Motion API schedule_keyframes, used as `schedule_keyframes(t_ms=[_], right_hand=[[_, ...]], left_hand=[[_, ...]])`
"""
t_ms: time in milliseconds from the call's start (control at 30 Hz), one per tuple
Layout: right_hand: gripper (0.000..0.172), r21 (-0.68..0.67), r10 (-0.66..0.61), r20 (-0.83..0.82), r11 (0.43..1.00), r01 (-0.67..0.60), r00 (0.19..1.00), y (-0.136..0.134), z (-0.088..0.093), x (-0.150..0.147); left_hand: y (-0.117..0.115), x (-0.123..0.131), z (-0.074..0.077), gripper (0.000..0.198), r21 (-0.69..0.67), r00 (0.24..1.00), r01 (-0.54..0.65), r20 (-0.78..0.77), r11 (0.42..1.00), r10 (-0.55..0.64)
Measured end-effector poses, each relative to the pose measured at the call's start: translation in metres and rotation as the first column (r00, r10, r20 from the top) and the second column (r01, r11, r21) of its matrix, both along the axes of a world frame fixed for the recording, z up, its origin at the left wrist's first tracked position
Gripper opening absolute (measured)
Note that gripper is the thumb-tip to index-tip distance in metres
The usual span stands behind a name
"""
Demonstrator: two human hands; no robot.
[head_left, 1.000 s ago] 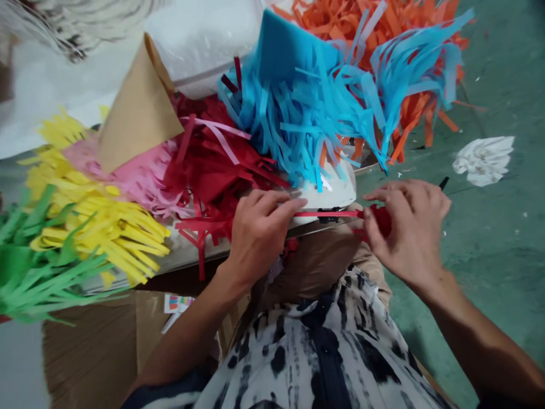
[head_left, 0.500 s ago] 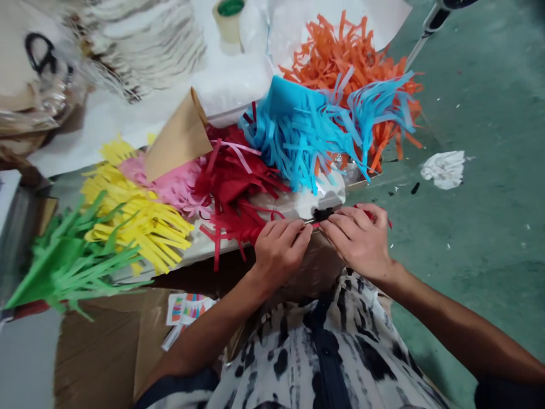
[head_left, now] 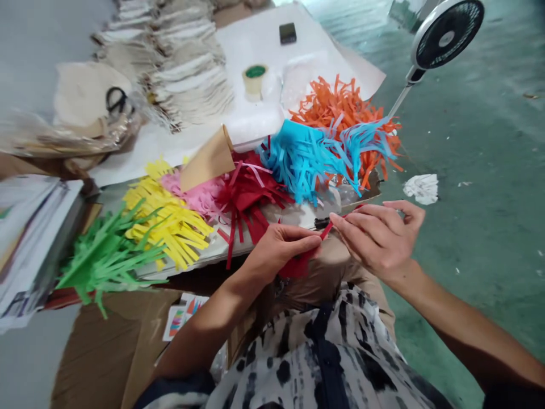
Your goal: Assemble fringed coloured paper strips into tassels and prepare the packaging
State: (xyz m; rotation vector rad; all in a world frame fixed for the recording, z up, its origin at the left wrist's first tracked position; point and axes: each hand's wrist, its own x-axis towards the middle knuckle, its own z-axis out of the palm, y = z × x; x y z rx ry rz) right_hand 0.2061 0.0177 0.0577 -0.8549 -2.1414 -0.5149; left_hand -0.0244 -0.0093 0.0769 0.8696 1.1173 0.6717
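My left hand (head_left: 283,247) pinches a red paper tassel (head_left: 297,266) over my lap, its lower part hanging below the fingers. A twisted red strip (head_left: 327,229) runs from there to my right hand (head_left: 381,236), which is closed on its other end with the fingertips. Just behind the strip, a small black-handled tool (head_left: 321,223) lies at the table edge; its tip is hidden by my left hand. Fringed bundles of dark red paper (head_left: 251,193) and blue paper (head_left: 302,159) lie on the table just beyond my hands.
Orange (head_left: 336,108), pink (head_left: 200,190), yellow (head_left: 166,218) and green (head_left: 110,250) fringed paper lies along the table. Behind are a tan paper cone (head_left: 208,159), a tape roll (head_left: 254,82), black-handled scissors (head_left: 116,101) and pale stacks (head_left: 187,74). A fan (head_left: 447,37) stands at right.
My right hand has lifted and turned away from my left, showing the red strip between them. The left now holds the red paper over my lap. The view has tilted up, showing the fan.
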Motion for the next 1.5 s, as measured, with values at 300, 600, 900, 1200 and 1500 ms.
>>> schedule_keyframes(t_ms=[300, 600, 900, 1200, 1500], right_hand=[[0.021, -0.628, -0.078, -0.639, 0.626, -0.462, 0.765, 0.013, 0.033, -0.033], [0.016, -0.611, -0.125, -0.745, 0.520, -0.596, 0.655, 0.035, 0.040, -0.053], [0.016, -0.724, -0.122, -0.655, 0.384, -0.573, 0.746, 0.048, 0.052, -0.056], [0.025, -0.698, 0.040, -0.632, 0.404, -0.591, 0.774, 0.069, 0.050, -0.110], [0.035, -0.598, -0.156, 0.310, 0.735, 0.320, 0.938, 0.242, 0.039, -0.219]], left_hand=[[0.017, 0.003, 0.005, 0.023, 0.110, 0.977, -0.130, 0.182, 0.985, 0.109], [0.036, -0.010, 0.011, 0.025, 0.135, 0.973, -0.157, 0.193, 0.978, 0.130], [0.039, -0.012, 0.010, 0.025, 0.257, 0.949, -0.286, 0.213, 0.923, 0.234], [0.009, -0.034, 0.003, 0.013, 0.453, 0.821, -0.560, 0.189, 0.693, 0.539], [-0.032, -0.074, -0.024, 0.007, 0.491, 0.812, -0.508, 0.000, 0.708, 0.583]])
